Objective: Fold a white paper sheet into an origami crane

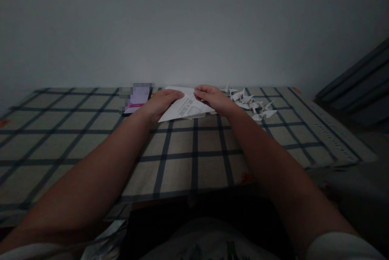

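A white sheet of paper with grey print, its near edge coming to a point at the left, is between my two hands over the table. My left hand grips its left side, thumb on top. My right hand pinches its upper right part with thumb and fingers. More white paper shows beneath and behind it. Just right of my right hand lies a heap of small folded paper cranes.
A phone or tablet with a lit screen, partly pixelated, stands left of my left hand. The checked tablecloth covers the table, which meets a grey wall. Dark striped fabric is at the right.
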`<state>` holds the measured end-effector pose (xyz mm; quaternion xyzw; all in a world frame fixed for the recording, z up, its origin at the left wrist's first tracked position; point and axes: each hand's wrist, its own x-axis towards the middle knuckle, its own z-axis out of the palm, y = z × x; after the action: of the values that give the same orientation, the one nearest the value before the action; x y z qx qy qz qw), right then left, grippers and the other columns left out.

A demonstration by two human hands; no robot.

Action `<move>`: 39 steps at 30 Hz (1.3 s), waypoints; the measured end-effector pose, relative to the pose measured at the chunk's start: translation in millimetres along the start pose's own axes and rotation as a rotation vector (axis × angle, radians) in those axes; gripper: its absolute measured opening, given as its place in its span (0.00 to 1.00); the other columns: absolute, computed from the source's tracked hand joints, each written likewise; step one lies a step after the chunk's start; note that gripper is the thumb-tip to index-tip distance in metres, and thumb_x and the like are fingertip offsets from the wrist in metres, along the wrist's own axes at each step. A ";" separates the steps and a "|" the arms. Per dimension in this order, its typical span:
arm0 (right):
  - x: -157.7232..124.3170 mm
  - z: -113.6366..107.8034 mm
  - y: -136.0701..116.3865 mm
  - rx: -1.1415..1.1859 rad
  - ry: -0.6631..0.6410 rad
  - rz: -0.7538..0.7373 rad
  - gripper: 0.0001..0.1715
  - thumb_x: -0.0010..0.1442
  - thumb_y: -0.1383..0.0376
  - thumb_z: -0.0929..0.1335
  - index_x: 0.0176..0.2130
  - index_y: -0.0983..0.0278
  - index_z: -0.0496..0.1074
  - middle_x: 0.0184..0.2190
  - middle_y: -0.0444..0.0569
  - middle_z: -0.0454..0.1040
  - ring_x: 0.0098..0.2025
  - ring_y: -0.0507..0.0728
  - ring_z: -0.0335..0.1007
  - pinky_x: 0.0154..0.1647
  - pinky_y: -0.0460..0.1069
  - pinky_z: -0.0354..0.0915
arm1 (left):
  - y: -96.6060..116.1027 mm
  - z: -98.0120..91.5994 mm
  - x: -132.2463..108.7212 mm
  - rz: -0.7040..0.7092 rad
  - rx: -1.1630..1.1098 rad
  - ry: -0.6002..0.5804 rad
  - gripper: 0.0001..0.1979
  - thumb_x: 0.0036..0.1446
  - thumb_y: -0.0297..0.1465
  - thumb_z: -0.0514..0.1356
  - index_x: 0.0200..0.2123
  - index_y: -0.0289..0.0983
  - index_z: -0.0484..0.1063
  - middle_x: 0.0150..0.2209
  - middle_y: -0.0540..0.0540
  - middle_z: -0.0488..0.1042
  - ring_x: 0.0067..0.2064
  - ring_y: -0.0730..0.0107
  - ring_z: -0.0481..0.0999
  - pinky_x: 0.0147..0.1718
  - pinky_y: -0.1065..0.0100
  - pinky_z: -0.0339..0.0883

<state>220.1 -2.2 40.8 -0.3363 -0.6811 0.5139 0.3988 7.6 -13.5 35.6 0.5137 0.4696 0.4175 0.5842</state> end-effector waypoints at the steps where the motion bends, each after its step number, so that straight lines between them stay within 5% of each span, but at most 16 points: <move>1: 0.1 -0.7 -0.2 0.009 0.006 -0.012 0.11 0.66 0.64 0.68 0.31 0.64 0.68 0.27 0.41 0.64 0.28 0.48 0.57 0.30 0.44 0.55 | 1.0 -1.1 0.1 0.021 0.033 0.011 0.07 0.53 0.33 0.67 0.33 0.35 0.80 0.33 0.42 0.84 0.31 0.66 0.81 0.29 0.70 0.73; 14: -1.7 1.4 -3.3 -0.116 0.011 0.036 0.05 0.64 0.66 0.70 0.34 0.65 0.74 0.26 0.42 0.70 0.26 0.48 0.61 0.27 0.44 0.58 | -3.9 4.8 -2.8 0.044 -0.046 -0.037 0.12 0.46 0.33 0.70 0.34 0.33 0.79 0.33 0.43 0.82 0.32 0.65 0.81 0.36 0.63 0.76; 23: -0.7 3.8 3.8 -0.179 0.027 -0.006 0.06 0.62 0.65 0.71 0.34 0.67 0.76 0.22 0.40 0.68 0.25 0.48 0.60 0.27 0.45 0.57 | -3.4 9.9 -9.1 0.019 0.066 -0.126 0.13 0.45 0.35 0.74 0.34 0.35 0.81 0.32 0.45 0.82 0.30 0.70 0.78 0.31 0.69 0.72; 33: -4.2 8.6 -1.6 -0.210 0.031 0.009 0.07 0.61 0.64 0.71 0.34 0.67 0.76 0.21 0.41 0.67 0.25 0.50 0.61 0.29 0.46 0.59 | -1.9 11.6 -10.0 0.014 0.135 -0.093 0.09 0.47 0.33 0.74 0.33 0.38 0.82 0.32 0.45 0.83 0.32 0.67 0.80 0.34 0.68 0.72; 39: -5.2 11.2 -2.0 -0.215 0.043 -0.013 0.06 0.59 0.64 0.72 0.34 0.67 0.75 0.25 0.43 0.71 0.29 0.50 0.64 0.32 0.46 0.61 | -5.0 9.1 -10.0 -0.051 0.111 -0.104 0.13 0.44 0.37 0.75 0.31 0.36 0.82 0.30 0.43 0.82 0.28 0.68 0.78 0.28 0.69 0.69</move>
<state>212.4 -12.1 40.0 -0.3836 -0.7259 0.4277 0.3781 14.5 -25.8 32.1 0.5541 0.4739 0.3487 0.5889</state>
